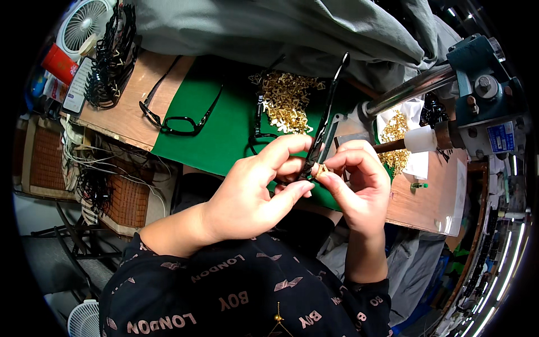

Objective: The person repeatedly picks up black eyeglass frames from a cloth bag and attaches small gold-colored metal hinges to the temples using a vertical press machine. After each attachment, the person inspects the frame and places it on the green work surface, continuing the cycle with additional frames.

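Observation:
My left hand (250, 185) is closed round a black eyeglass frame (330, 92) above the front of a green mat (193, 92). Both temples of the frame point away from me, and part of its front is hidden behind my fingers. My right hand (359, 188) pinches a small gold-coloured piece (322, 171) against the frame, near where the right temple meets the front. Beyond my hands lies a heap of small gold metal pieces (289, 101). Another black eyeglass frame (181, 124) rests on the mat at the left, its temples spread.
A bench press (485, 84) with a metal bar reaches in from the right. Beside it are more gold pieces (396, 140) on white sheeting. Bunched black frames (112, 67), a phone (77, 87), a red packet (59, 64) and a fan (84, 22) crowd the left end of the table.

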Tool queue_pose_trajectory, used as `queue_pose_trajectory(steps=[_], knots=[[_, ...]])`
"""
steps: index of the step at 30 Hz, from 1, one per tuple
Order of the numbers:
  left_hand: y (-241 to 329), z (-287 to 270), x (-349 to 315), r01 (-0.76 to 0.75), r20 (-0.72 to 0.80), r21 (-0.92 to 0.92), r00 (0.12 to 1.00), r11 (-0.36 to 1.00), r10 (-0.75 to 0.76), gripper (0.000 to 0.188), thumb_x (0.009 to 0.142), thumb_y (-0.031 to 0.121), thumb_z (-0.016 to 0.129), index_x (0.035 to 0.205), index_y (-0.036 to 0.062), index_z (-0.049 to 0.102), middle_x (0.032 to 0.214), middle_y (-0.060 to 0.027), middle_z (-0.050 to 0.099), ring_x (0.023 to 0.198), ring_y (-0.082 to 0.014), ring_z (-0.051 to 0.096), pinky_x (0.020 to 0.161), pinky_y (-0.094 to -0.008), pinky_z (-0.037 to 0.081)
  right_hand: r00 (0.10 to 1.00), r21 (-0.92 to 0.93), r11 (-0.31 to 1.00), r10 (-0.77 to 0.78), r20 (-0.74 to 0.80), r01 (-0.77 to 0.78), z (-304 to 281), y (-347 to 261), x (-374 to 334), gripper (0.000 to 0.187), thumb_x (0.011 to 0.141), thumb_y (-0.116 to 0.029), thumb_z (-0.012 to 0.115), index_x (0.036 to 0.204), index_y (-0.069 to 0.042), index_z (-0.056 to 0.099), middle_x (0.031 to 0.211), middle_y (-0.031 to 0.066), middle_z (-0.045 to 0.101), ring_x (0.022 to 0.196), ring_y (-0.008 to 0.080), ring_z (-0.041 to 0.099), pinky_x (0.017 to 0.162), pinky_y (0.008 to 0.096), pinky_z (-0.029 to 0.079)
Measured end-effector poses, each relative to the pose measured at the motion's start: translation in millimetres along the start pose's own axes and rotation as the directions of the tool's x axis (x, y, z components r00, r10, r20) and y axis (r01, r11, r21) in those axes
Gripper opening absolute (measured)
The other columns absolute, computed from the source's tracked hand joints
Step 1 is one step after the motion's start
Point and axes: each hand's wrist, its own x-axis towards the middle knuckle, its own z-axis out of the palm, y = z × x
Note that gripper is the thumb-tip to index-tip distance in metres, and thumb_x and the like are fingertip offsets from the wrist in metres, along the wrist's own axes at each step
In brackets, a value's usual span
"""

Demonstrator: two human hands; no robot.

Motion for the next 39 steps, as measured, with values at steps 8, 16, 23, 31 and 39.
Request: queue_pose_trajectory(steps=[8, 16, 23, 31, 39], knots=[[1.9, 8.0, 6.3, -0.044, 0.133, 0.302, 0.991, 0.952, 0.003, 0.044, 0.084, -0.008, 0.052, 0.126, -0.0037, 0.041, 0.104, -0.0117, 0.063, 0.096, -0.0146, 0.061, 0.082, -0.0248, 0.047, 0.989, -0.123, 0.989, -0.061, 0.135, 0.078, -10.3, -16.3, -2.8, 0.015, 0.07, 0.005, 0.069, 0.082, -0.001, 0.065, 0.083, 0.0065, 0.055, 0.07, 0.012, 0.054, 0.062, 0.0214, 0.043], [0.0, 16.9, 16.8, -0.003, 0.204, -0.022, 0.979, 1.0, 0.008, 0.044, 0.086, -0.002, 0.054, 0.129, -0.0024, 0.043, 0.102, -0.0094, 0.063, 0.091, -0.0161, 0.062, 0.079, -0.0255, 0.049, 0.952, 0.264, 0.915, 0.283, 0.118, -0.305, -25.1, -13.4, -5.8, 0.023, 0.074, 0.002, 0.069, 0.083, -0.004, 0.049, 0.078, -0.0004, 0.054, 0.07, 0.0055, 0.051, 0.064, 0.0202, 0.043], [4.7, 30.7, 29.3, 0.045, 0.225, -0.201, 0.974, 0.979, 0.002, 0.041, 0.086, -0.002, 0.055, 0.127, -0.003, 0.046, 0.106, -0.0097, 0.061, 0.094, -0.0141, 0.059, 0.079, -0.0242, 0.048, 0.942, 0.517, 0.788, 0.284, 0.179, -0.335, -36.0, -8.1, -14.0, 0.019, 0.08, -0.002, 0.064, 0.094, -0.005, 0.051, 0.086, -0.0002, 0.057, 0.078, 0.0052, 0.053, 0.07, 0.0208, 0.042], [7.1, 36.4, 31.6, -0.001, 0.266, -0.102, 0.964, 0.995, 0.028, 0.041, 0.085, -0.003, 0.056, 0.125, -0.0027, 0.047, 0.105, -0.0092, 0.061, 0.094, -0.0133, 0.059, 0.081, -0.0253, 0.048, 0.915, 0.442, 0.804, 0.318, 0.247, -0.399, -48.8, -5.7, -17.5, 0.02, 0.08, -0.002, 0.063, 0.096, -0.005, 0.05, 0.088, -0.0003, 0.057, 0.079, 0.0048, 0.052, 0.071, 0.0207, 0.042], [10.2, 36.8, 35.4, 0.136, 0.227, -0.318, 0.972, 0.938, -0.064, 0.037, 0.088, 0.002, 0.053, 0.124, -0.0028, 0.047, 0.097, -0.0109, 0.063, 0.082, -0.0129, 0.061, 0.067, -0.0217, 0.05, 0.945, 0.567, 0.757, 0.244, 0.219, -0.326, -49.4, -11.5, -22.1, 0.018, 0.083, -0.003, 0.06, 0.1, -0.003, 0.052, 0.097, 0.0028, 0.058, 0.09, 0.0097, 0.056, 0.081, 0.0245, 0.044]])
